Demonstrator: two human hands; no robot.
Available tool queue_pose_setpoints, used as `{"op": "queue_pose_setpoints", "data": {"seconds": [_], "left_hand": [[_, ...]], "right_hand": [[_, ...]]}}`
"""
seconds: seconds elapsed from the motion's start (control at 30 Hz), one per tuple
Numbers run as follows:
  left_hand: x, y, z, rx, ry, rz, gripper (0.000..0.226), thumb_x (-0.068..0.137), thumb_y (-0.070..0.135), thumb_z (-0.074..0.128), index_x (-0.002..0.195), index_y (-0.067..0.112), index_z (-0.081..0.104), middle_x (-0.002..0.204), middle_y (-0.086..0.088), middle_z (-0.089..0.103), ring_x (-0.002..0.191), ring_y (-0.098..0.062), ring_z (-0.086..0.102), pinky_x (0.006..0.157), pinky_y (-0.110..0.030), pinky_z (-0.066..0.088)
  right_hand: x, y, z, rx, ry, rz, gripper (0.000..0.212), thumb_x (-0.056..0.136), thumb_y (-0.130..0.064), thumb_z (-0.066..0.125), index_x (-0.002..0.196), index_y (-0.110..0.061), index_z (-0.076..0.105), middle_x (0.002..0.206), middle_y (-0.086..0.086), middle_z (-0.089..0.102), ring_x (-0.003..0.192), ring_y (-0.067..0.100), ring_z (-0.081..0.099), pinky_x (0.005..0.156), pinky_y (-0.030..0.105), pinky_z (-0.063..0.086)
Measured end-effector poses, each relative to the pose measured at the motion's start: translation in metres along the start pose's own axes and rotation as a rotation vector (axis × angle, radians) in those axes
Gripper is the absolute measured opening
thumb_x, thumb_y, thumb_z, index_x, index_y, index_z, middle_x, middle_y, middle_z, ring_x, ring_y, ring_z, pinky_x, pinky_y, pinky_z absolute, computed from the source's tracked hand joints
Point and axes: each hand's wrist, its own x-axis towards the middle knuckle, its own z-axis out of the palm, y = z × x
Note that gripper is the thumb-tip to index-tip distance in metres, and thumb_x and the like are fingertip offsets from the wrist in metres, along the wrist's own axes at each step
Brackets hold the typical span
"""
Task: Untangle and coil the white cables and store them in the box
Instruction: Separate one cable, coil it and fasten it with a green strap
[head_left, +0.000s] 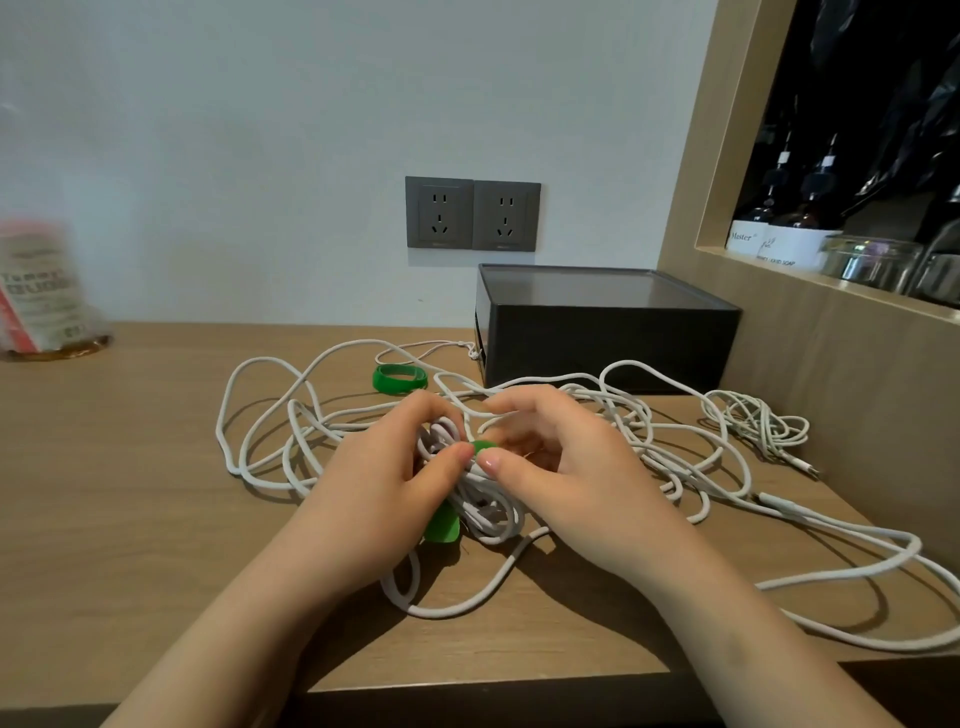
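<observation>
White cables (270, 415) lie tangled in loose loops across the wooden desk (130, 493). My left hand (384, 493) grips a coiled bundle of white cable (493, 514) at the middle. A green strap (442, 525) runs around that bundle, and my right hand (550, 467) pinches the strap's upper end, thumb tip against my left thumb. The dark box (608, 332) stands shut at the back right against the wall. A thinner white cable (753, 421) sits bunched to the right of the box.
A second green strap (399, 378), rolled in a ring, lies behind my hands near the box. Two grey wall sockets (472, 214) are above it. A blurred packet (41, 291) stands far left. A wooden niche with bottles (789, 228) rises at the right.
</observation>
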Motion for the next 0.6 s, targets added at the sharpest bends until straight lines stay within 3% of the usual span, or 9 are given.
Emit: {"op": "queue_pose_setpoints", "data": {"seconds": [0.07, 0.17, 0.27, 0.37, 0.47, 0.6], "left_hand": [[-0.0003, 0.0003, -0.0003, -0.003, 0.0, 0.007, 0.01, 0.09, 0.03, 0.055, 0.089, 0.036, 0.047, 0.072, 0.006, 0.059, 0.064, 0.007, 0.057, 0.052, -0.011, 0.044], [0.0, 0.0, -0.0001, 0.017, -0.003, 0.007, 0.009, 0.09, 0.031, 0.055, 0.089, 0.037, 0.048, 0.07, 0.004, 0.06, 0.062, 0.003, 0.057, 0.052, -0.012, 0.044], [0.001, 0.0001, 0.0019, 0.037, 0.017, -0.01, 0.01, 0.09, 0.033, 0.054, 0.088, 0.038, 0.047, 0.071, 0.004, 0.06, 0.061, -0.001, 0.057, 0.051, -0.012, 0.043], [0.0022, 0.0006, 0.0031, 0.048, 0.039, -0.035, 0.012, 0.091, 0.032, 0.053, 0.087, 0.039, 0.044, 0.07, 0.002, 0.059, 0.06, -0.007, 0.056, 0.051, -0.014, 0.043], [0.0022, -0.0009, 0.0034, -0.008, 0.061, -0.093, 0.01, 0.092, 0.029, 0.053, 0.088, 0.035, 0.046, 0.073, 0.005, 0.061, 0.064, -0.006, 0.06, 0.051, -0.012, 0.044], [0.0009, -0.0024, 0.0057, -0.153, 0.1, -0.167, 0.007, 0.091, 0.026, 0.056, 0.092, 0.031, 0.052, 0.079, 0.001, 0.066, 0.068, -0.011, 0.066, 0.057, -0.023, 0.051]], "right_hand": [[0.0022, 0.0013, -0.0002, -0.013, -0.016, 0.021, 0.021, 0.09, -0.03, 0.059, 0.107, -0.041, 0.054, 0.093, -0.022, 0.058, 0.089, -0.003, 0.056, 0.074, 0.012, 0.049], [0.0051, 0.0005, 0.0004, -0.032, 0.004, 0.049, 0.013, 0.092, -0.028, 0.056, 0.099, -0.03, 0.066, 0.085, -0.014, 0.062, 0.082, 0.001, 0.057, 0.071, 0.016, 0.048], [0.0035, -0.0014, 0.0047, -0.087, 0.083, 0.005, 0.009, 0.093, -0.028, 0.054, 0.09, -0.03, 0.062, 0.081, -0.013, 0.059, 0.081, 0.001, 0.055, 0.065, 0.012, 0.043], [0.0005, -0.002, 0.009, -0.121, 0.084, -0.045, 0.009, 0.093, -0.029, 0.053, 0.088, -0.033, 0.058, 0.08, -0.015, 0.057, 0.083, 0.0, 0.054, 0.069, 0.013, 0.044], [-0.0002, -0.0012, 0.0071, -0.031, 0.012, 0.03, 0.013, 0.09, -0.029, 0.059, 0.082, -0.038, 0.054, 0.084, -0.015, 0.061, 0.081, -0.001, 0.058, 0.067, 0.014, 0.05], [0.0013, -0.0006, 0.0053, 0.135, 0.003, 0.137, 0.011, 0.084, -0.026, 0.068, 0.083, -0.032, 0.059, 0.083, -0.01, 0.067, 0.078, 0.002, 0.063, 0.067, 0.016, 0.052]]}}
